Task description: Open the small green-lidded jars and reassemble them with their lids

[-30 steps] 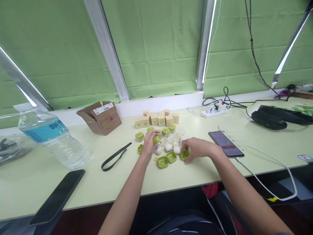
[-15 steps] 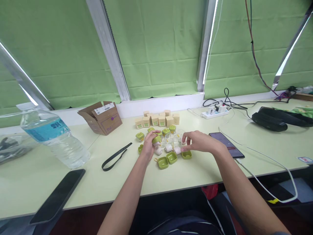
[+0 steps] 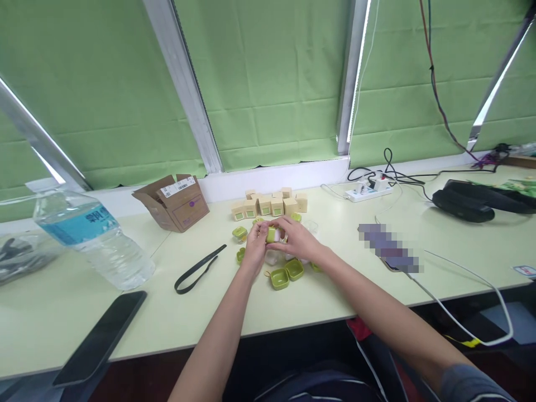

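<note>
My left hand [image 3: 255,245] and my right hand [image 3: 295,237] meet above the pale green table [image 3: 209,312], fingers pinched together on one small green case with a white piece [image 3: 272,234]. Below the hands lie two open green case shells [image 3: 287,273] and a white piece [image 3: 271,257]. A closed green case [image 3: 239,233] sits just left of my left hand. Behind the hands stands a row of small tan cardboard boxes [image 3: 270,204].
A water bottle [image 3: 90,237] lies at the left, a dark phone [image 3: 100,338] near the front edge, a black strap [image 3: 199,268] and an open cardboard box [image 3: 171,202] left of centre. Right: a phone on a cable [image 3: 387,248], a power strip [image 3: 368,191], a black case [image 3: 464,204].
My right hand left the green shell at the right and moved left and up to join my left hand on the small green case. My left hand stayed in place.
</note>
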The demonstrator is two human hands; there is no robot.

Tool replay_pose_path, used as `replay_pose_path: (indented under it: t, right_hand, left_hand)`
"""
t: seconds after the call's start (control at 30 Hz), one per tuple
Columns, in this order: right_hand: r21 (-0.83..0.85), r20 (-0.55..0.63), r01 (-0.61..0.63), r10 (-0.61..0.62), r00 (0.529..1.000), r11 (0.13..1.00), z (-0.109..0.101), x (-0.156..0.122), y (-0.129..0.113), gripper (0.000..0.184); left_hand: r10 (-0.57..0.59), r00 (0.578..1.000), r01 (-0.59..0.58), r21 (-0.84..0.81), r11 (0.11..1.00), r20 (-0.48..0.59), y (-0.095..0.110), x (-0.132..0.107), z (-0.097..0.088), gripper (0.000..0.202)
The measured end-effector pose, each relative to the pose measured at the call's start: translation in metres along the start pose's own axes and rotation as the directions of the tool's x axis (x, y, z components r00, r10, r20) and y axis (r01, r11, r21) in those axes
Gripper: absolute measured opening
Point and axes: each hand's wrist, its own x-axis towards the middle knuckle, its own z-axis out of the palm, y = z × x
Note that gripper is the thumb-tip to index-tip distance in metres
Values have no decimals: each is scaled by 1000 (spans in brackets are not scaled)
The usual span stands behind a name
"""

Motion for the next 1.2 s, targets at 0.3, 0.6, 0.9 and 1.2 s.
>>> replay_pose_path:
  t: [0.3, 0.6, 0.9, 1.2]
  right_hand:
    - [228, -159, 15, 22, 987, 974, -6, -15, 17, 50]
    - [266, -123, -62, 97, 988, 962, -2, -10, 25, 39]
    - [175, -153, -86, 114, 982, 981, 2, -9, 30, 42]
    - [236, -230, -102, 157, 960, 966, 6, -11, 36, 46]
  left_hand:
    - [47, 994, -69, 239, 969, 97, 5, -3, 6, 45]
    - [48, 999, -48, 92, 995, -8, 4, 2, -1, 40]
    - [97, 993, -105, 149, 983, 64, 0, 1, 1, 46]
    - [233, 972, -230, 399, 888, 43, 3, -1, 3, 36]
